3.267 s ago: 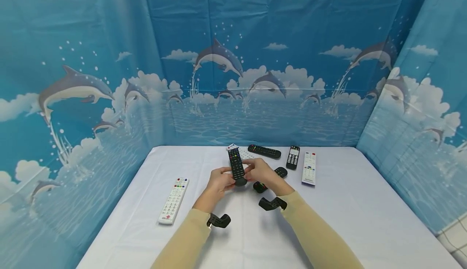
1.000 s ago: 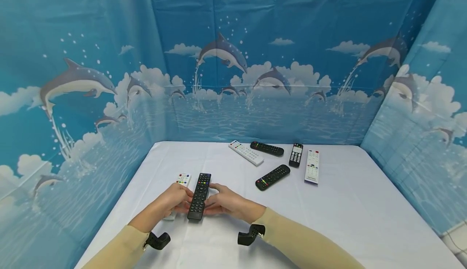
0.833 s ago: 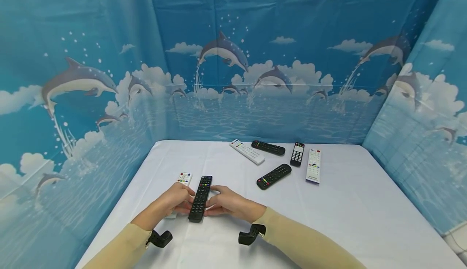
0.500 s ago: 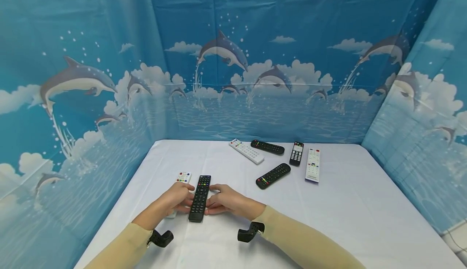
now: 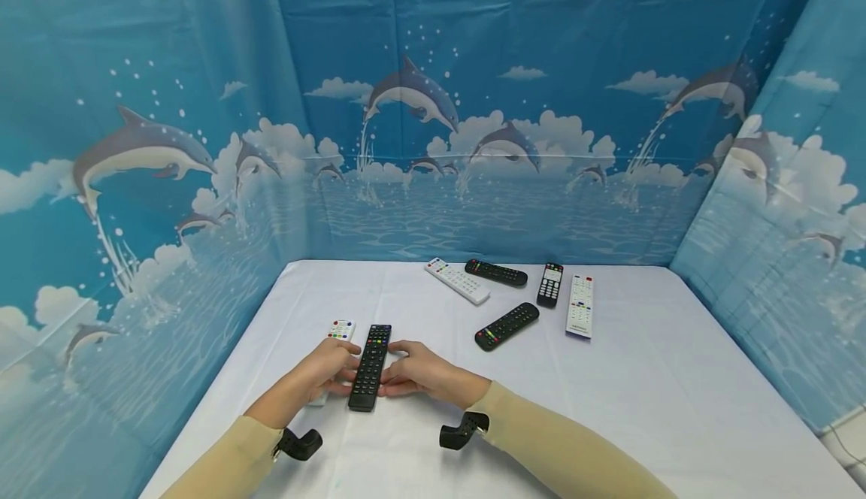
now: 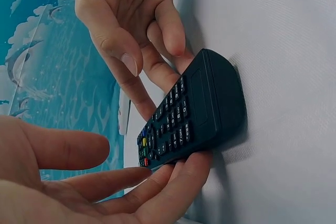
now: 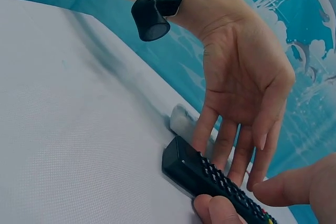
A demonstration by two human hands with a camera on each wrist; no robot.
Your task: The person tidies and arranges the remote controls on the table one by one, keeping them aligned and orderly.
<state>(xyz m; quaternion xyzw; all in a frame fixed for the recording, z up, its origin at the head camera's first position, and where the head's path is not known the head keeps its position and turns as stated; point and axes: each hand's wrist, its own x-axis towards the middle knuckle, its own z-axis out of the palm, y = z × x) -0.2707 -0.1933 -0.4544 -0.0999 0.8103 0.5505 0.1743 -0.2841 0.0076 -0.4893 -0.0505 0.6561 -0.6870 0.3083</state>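
A long black remote control (image 5: 370, 367) lies buttons up on the white table, at the left front. My left hand (image 5: 325, 364) is along its left edge, fingertips against the side and thumb lifted off, as the left wrist view shows. On the other edge is my right hand (image 5: 422, 373), its loose fingers touching the side of the remote. The right wrist view shows the remote's blunt end (image 7: 181, 163) resting on the cloth between both hands. Just left of it a white remote (image 5: 341, 329) lies partly hidden under my left hand.
At the back lie a white remote (image 5: 457, 281) and a black remote (image 5: 496, 273). A slanted black remote (image 5: 507, 326) is nearer. To the right are a small black remote with pale keys (image 5: 550, 285) and another white remote (image 5: 579, 306). A dolphin-print curtain (image 5: 433, 108) surrounds the table.
Both hands have brought the black remote from mid-table, where they held it raised, leftward and down beside the white remote. Over the last second it has hardly moved.
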